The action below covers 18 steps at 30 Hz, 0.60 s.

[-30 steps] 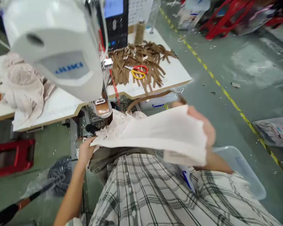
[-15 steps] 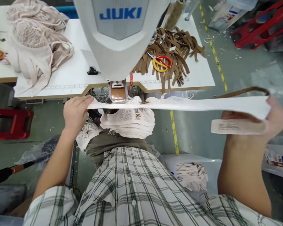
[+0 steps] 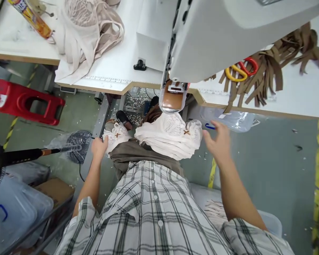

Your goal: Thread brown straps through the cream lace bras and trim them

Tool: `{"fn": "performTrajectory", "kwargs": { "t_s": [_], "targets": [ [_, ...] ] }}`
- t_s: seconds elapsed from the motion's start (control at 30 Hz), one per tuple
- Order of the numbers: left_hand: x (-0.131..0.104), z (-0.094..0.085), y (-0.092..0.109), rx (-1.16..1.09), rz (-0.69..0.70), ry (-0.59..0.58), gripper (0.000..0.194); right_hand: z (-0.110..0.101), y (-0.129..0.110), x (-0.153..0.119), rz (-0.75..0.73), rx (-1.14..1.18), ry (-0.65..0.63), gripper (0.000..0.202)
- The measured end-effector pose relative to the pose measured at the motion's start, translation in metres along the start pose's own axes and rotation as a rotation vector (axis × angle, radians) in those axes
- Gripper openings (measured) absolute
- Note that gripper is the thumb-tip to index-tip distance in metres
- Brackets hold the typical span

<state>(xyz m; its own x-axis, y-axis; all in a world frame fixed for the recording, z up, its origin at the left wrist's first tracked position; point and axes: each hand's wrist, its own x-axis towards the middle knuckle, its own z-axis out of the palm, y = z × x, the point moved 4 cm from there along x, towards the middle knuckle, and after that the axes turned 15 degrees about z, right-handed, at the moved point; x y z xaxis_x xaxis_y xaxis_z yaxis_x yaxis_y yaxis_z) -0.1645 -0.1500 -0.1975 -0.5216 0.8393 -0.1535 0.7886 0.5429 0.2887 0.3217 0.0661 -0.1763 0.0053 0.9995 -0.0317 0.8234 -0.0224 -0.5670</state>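
Note:
White lace bras with a small brown bow lie stacked across my lap, below the sewing machine's tan-covered sewing end. At the stack's right edge is my right hand, thumb and fingers apart, with nothing in it. A smaller group of white lace bras, also with a brown bow, rests at the left side of my lap. My left hand is right beside it, thumb apart from the fingers; I see nothing held. Whether its fingertips touch the lace I cannot tell.
The white machine head overhangs the table. Beige garments lie on its left; brown strips and red-and-yellow scissors on its right. A red stool, a fan and plastic bins stand left.
The white band stretched between my hands, with the label and brown strip at the right hand, is out of both hands. My hands have come lower and closer together; the view has shifted left.

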Motion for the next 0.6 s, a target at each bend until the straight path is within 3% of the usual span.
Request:
{"fn": "performTrajectory", "kwargs": {
  "t_s": [0.07,0.13,0.2,0.27,0.37,0.47,0.5,0.53,0.6],
  "targets": [
    [0.002,0.0,-0.012,-0.006,-0.003,-0.036,0.031,0.025,-0.043,0.01,-0.106,0.014,-0.131,0.06],
    [0.0,0.0,-0.009,-0.024,0.038,-0.018,0.033,0.05,-0.074,0.007,-0.122,-0.044,-0.329,0.062],
    [-0.01,-0.004,0.004,-0.044,0.096,0.048,0.038,0.068,-0.091,-0.011,-0.164,-0.159,-0.471,0.067],
    [-0.027,-0.013,0.024,-0.07,0.167,0.121,0.042,0.076,-0.097,-0.036,-0.215,-0.232,-0.511,0.071],
    [-0.057,-0.03,0.067,-0.126,0.299,0.194,0.043,0.067,-0.1,-0.062,-0.236,-0.127,-0.441,0.081],
    [-0.085,-0.048,0.123,-0.199,0.484,0.197,0.039,0.04,-0.12,-0.071,-0.246,0.117,-0.305,0.088],
    [-0.093,-0.053,0.143,-0.224,0.556,0.192,0.038,0.032,-0.132,-0.072,-0.279,0.197,-0.346,0.087],
    [-0.099,-0.057,0.161,-0.251,0.628,0.178,0.037,0.027,-0.145,-0.075,-0.323,0.268,-0.465,0.086],
    [-0.109,-0.065,0.195,-0.345,0.823,0.139,0.037,0.018,-0.171,-0.085,-0.41,0.372,-0.846,0.089]
  ]
}}
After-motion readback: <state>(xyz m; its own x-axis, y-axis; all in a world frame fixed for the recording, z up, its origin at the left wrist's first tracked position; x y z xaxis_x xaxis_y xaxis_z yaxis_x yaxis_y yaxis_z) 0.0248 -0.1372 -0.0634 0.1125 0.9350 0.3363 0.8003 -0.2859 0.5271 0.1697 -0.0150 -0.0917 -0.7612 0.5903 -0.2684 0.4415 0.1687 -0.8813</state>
